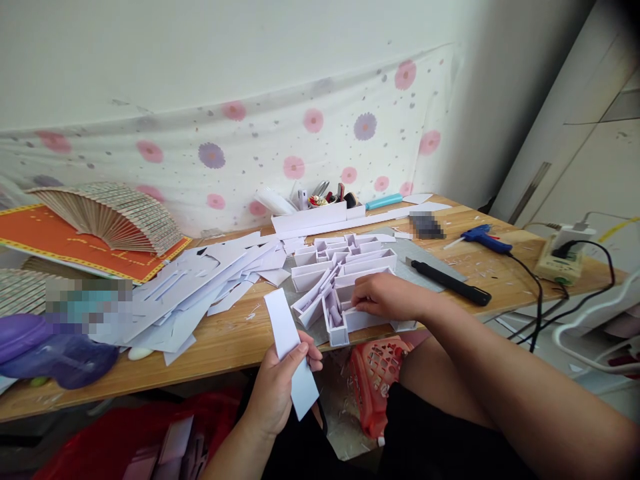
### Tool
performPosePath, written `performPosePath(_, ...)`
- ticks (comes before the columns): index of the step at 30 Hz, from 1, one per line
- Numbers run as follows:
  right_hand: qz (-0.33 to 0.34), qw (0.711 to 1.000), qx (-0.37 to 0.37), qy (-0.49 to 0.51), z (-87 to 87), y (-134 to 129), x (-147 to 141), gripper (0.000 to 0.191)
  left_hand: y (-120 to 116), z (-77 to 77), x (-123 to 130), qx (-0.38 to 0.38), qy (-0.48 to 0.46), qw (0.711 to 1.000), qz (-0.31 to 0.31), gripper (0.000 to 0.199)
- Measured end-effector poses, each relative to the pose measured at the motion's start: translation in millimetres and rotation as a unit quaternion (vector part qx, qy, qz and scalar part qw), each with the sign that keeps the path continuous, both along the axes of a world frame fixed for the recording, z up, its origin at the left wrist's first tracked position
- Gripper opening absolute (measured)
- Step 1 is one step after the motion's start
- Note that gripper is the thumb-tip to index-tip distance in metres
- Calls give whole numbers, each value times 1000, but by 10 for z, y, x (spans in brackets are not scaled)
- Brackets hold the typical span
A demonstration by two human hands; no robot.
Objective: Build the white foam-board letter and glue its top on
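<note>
My left hand [285, 373] grips a long white card strip [290, 353] between thumb and fingers, tilted in front of the table edge. My right hand [377, 295] is at the near end of a group of small white open-topped card boxes [336, 327]. Its fingers are curled and closed down at a box wall; whatever they pinch is hidden. Narrow white card pieces [320, 293] lean loosely among the boxes, left of my right hand. A black utility knife [447, 281] lies to the right of it on a grey cutting mat [453, 267].
White card sheets and offcuts [200, 287] are heaped left. A blue glue gun [485, 238] with its cord lies right, by a power strip [560, 260]. Behind stand a white tray of tools [310, 217] and a folding fan [110, 213]. Below are a red basket [370, 393] and a red bag [115, 433].
</note>
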State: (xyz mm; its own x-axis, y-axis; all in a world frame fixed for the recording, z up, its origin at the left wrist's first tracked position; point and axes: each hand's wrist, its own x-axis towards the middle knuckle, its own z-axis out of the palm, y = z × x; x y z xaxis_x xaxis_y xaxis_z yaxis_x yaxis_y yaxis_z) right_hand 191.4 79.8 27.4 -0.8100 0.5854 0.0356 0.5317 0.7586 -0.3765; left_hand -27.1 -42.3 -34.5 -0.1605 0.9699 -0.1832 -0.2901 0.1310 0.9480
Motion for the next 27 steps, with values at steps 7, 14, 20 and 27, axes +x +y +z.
performPosePath(7, -23, 1000, 11, 7, -32, 52, -1, 18, 16, -55, -49, 1, -3, 1000, -19, 26)
performPosePath(14, -36, 999, 27, -28, -67, 13, -88, 19, 6, -27, -29, -2, -2, 1000, -10, 26)
performPosePath(20, -50, 998, 28, -35, -25, -11, -54, 20, -4, -20, -28, -4, -8, 1000, 1, 28)
performPosePath(27, -44, 986, 31, 159, 9, -66, -73, 24, -30, -47, -43, -28, 7, 995, -96, 38)
